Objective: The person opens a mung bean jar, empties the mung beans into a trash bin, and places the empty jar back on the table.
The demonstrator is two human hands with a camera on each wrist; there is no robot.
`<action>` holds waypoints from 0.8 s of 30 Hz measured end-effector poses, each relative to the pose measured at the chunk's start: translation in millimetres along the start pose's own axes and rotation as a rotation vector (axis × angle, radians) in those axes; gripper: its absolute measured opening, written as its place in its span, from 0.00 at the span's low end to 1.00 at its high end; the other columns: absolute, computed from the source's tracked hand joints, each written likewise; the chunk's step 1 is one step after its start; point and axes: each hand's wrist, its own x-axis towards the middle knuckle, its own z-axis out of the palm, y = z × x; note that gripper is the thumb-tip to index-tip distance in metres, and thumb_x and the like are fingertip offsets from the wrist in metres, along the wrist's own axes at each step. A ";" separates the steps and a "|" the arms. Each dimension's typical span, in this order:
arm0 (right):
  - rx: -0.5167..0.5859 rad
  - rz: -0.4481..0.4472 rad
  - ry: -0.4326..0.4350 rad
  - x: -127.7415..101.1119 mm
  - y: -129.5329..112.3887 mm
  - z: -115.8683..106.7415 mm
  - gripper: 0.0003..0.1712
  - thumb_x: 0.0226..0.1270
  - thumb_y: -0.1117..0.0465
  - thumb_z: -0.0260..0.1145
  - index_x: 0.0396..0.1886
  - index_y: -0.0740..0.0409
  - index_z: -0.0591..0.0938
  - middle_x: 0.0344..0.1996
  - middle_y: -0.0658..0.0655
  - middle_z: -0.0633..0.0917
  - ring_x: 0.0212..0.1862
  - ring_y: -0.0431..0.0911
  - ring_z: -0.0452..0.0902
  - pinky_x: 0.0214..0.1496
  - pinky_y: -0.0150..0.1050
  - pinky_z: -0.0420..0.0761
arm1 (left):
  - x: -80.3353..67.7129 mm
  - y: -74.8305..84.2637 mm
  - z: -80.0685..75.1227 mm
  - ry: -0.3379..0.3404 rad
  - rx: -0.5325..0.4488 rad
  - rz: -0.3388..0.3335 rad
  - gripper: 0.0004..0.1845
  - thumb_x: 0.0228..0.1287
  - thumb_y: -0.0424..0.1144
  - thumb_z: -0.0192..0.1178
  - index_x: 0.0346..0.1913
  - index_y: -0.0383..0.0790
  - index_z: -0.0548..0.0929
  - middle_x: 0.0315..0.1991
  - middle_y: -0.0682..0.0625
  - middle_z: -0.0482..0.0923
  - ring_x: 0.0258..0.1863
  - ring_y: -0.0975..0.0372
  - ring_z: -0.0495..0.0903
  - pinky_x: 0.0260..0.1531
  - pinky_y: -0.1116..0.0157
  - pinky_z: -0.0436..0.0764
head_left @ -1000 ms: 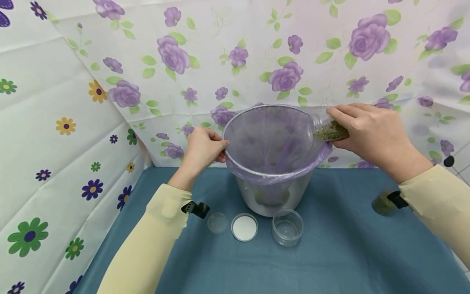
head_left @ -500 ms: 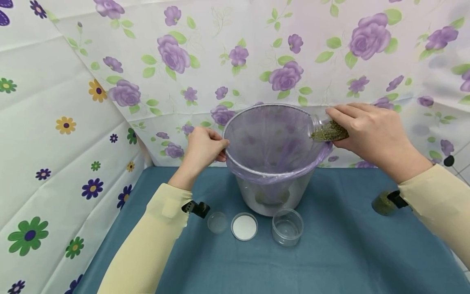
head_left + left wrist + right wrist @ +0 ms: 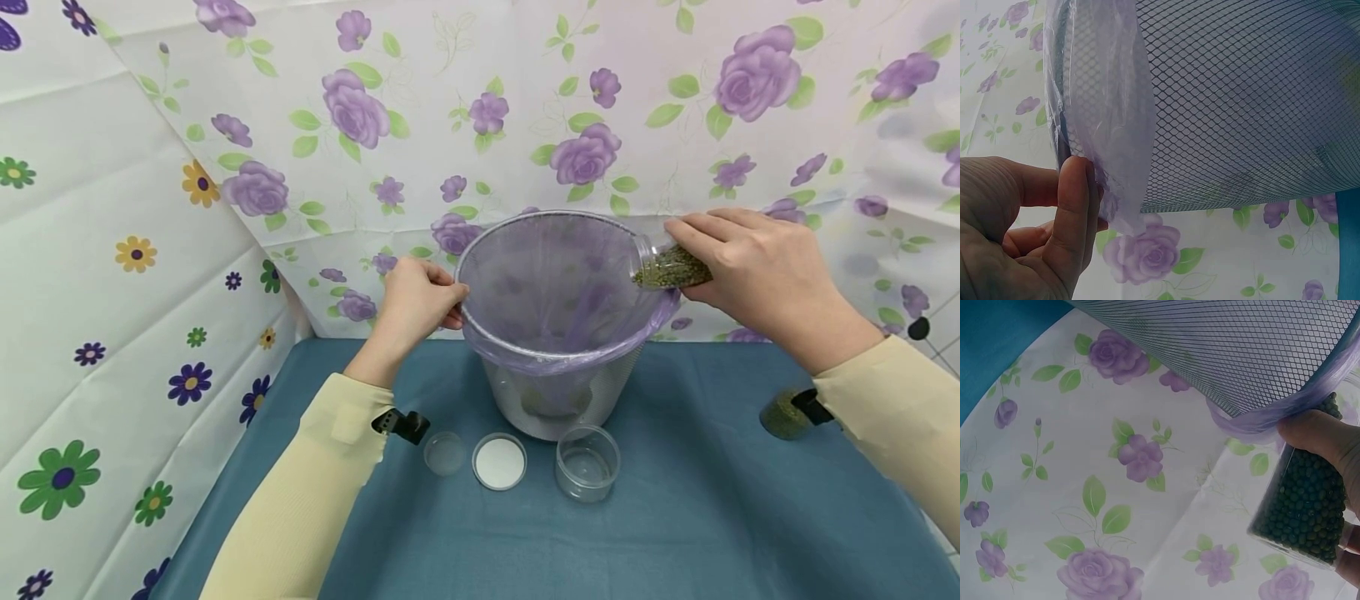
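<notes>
A wire mesh bin [image 3: 558, 404] stands at the back of the table, lined with a thin purple plastic bag [image 3: 551, 364] folded over its rim. My left hand [image 3: 418, 304] pinches the bag and rim at the left side; the left wrist view shows thumb and fingers on either side of the bag's edge [image 3: 1113, 125]. My right hand [image 3: 761, 267] grips a clear jar [image 3: 671, 268] tipped on its side, its uncapped mouth just over the bin's right rim. Small green beans [image 3: 1304, 494] fill much of the jar and reach close to its mouth. The bin's bottom inside is hidden.
In front of the bin sit a small clear disc [image 3: 444, 454], a round lid with a white centre [image 3: 500, 463] and a clear round container [image 3: 587, 467]. Another jar with green contents [image 3: 783, 415] stands at right, near my right wrist. Flowered sheets [image 3: 420, 142] hang behind and at left.
The beans in the tipped jar, blurred a second ago, now show sharply and lie nearer its mouth. Both hands keep almost the same places.
</notes>
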 end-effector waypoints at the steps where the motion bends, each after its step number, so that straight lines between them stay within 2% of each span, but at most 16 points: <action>1: 0.000 -0.002 0.002 0.2 -0.1 0.0 0.48 0.25 0.58 0.84 0.57 0.53 0.78 0.49 0.59 0.83 0.50 0.57 0.80 0.42 0.55 0.79 | 0.1 -0.2 0.1 0.000 -0.001 0.000 0.10 0.59 0.38 0.61 0.31 0.32 0.85 0.22 0.41 0.84 0.17 0.57 0.84 0.21 0.63 0.83; 24: -0.018 -0.013 -0.003 1.6 -0.9 0.4 0.50 0.24 0.56 0.84 0.59 0.53 0.77 0.49 0.60 0.83 0.50 0.58 0.79 0.44 0.55 0.80 | 1.2 -1.9 0.5 -0.003 0.000 0.012 0.10 0.60 0.38 0.61 0.31 0.33 0.86 0.23 0.42 0.84 0.17 0.57 0.84 0.21 0.63 0.83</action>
